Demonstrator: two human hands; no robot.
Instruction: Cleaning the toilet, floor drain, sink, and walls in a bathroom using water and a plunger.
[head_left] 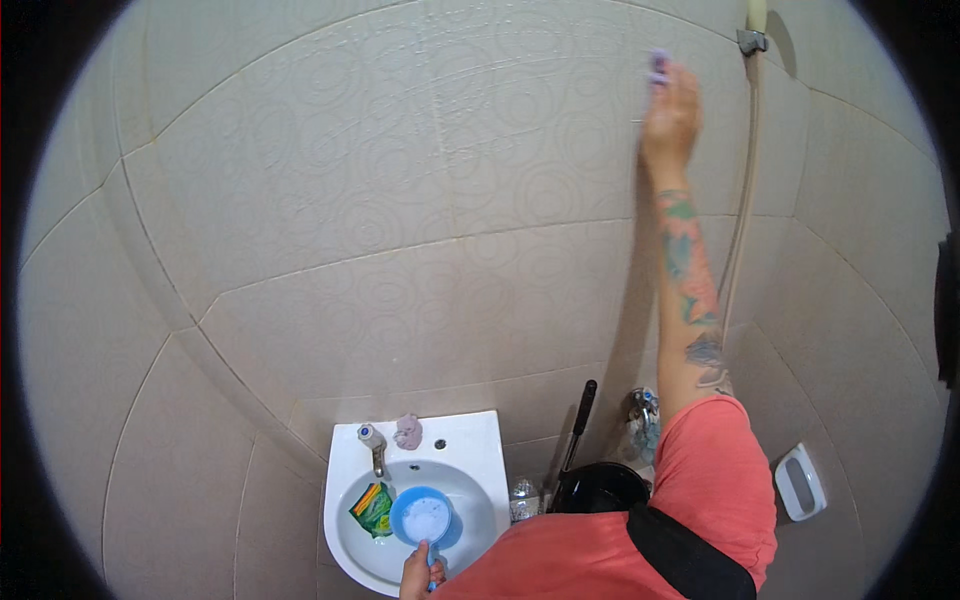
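A right hand (673,118) at the upper right of the frame holds a small purple-and-white object (658,68) by the pale patterned tile wall (350,240); a left hand (421,572) at the bottom centre grips a dipper.
The right hand's fingers close on the object, whose kind is lost in blur. The left hand wraps the handle of the round blue plastic dipper (396,512), which contains whitish foam, over the white ceramic sink (482,432). Just left of the dipper, a green-and-yellow packet (372,510) lies in the basin; above it stands a chrome faucet (374,452), near a crumpled pinkish-grey wad (408,432) on the sink's ledge. At the lower centre-right is a round black vessel (600,488); at the upper right hangs a pale hose (747,170).
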